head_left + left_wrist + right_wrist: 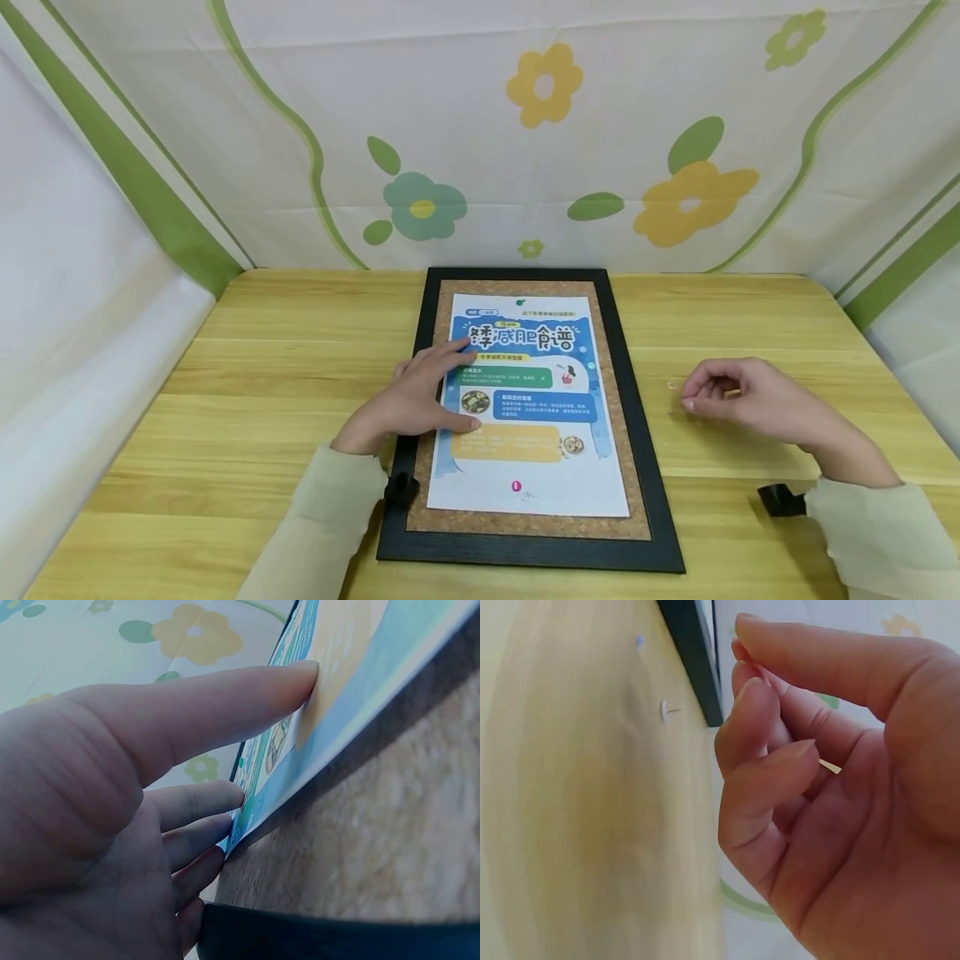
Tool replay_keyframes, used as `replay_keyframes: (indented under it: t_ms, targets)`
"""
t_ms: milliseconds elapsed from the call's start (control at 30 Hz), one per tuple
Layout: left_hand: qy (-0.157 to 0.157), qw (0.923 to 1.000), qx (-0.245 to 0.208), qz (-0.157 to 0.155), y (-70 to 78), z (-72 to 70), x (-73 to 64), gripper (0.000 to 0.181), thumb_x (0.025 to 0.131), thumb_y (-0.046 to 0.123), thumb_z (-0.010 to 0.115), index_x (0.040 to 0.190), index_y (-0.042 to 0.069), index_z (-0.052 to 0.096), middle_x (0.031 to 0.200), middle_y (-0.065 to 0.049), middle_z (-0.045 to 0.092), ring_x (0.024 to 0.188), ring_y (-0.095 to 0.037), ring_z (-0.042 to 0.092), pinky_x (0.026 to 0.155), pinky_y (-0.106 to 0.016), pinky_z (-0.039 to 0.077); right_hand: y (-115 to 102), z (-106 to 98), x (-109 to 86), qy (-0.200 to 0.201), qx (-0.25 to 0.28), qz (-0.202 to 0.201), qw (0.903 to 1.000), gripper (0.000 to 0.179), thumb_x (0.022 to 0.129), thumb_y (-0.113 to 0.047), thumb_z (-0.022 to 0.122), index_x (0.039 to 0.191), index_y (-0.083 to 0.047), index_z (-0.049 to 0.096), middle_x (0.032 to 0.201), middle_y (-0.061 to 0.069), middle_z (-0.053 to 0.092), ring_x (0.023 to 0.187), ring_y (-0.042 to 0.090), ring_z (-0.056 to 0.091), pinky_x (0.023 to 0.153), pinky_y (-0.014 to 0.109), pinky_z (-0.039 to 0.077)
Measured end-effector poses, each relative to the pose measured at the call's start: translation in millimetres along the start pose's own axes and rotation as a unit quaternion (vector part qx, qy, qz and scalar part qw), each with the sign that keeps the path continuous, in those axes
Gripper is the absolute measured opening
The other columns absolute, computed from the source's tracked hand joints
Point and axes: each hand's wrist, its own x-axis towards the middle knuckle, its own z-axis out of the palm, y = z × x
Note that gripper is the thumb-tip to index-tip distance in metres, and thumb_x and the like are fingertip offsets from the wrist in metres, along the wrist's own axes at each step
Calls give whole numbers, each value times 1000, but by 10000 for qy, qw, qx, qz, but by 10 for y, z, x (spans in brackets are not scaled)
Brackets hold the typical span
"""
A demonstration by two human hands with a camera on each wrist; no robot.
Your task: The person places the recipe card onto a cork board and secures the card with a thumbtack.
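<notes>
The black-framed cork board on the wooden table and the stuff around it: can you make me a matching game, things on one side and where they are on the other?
Things:
1. blue and white paper poster
2. left hand
3. right hand
4. small loose thumbtack

Places:
A. lying on the bare wooden table, right of the frame
B. flat on the poster's left edge
C. lying on the black-framed cork board
D. fingers curled, above the table right of the board

Pairs: 1-C, 2-B, 3-D, 4-A
</notes>
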Motion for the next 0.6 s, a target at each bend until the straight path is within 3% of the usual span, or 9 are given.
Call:
replay_keyframes:
  t_ms: [200,433,600]
  targets:
    - [-51,10000,37,-29,4,-7,1,95,87,33,89,166,11,43,182,-7,20,167,-44,13,124,-74,12,64,10,35,-128,-72,303,9994,10,99,-18,80,106,-11,77,93,0,73,77,10,61,68,25,51]
    - [-74,9999,67,-71,20,-11,4,95,87,33,90,167,13,42,182,-5,19,167,-43,13,125,-72,12,103,28,83,349,-538,828,9945,23,97,-28,83,110,-10,76,95,3,69,78,9,57,68,23,48]
    - [-45,10000,44,-15,12,-11,-2,95,87,32,90,166,11,43,182,-7,20,167,-45,12,124,-74,12,110,58,125,532,-547,864,9933,31,97,-32,82,116,-8,74,102,5,70,82,10,59,71,23,48]
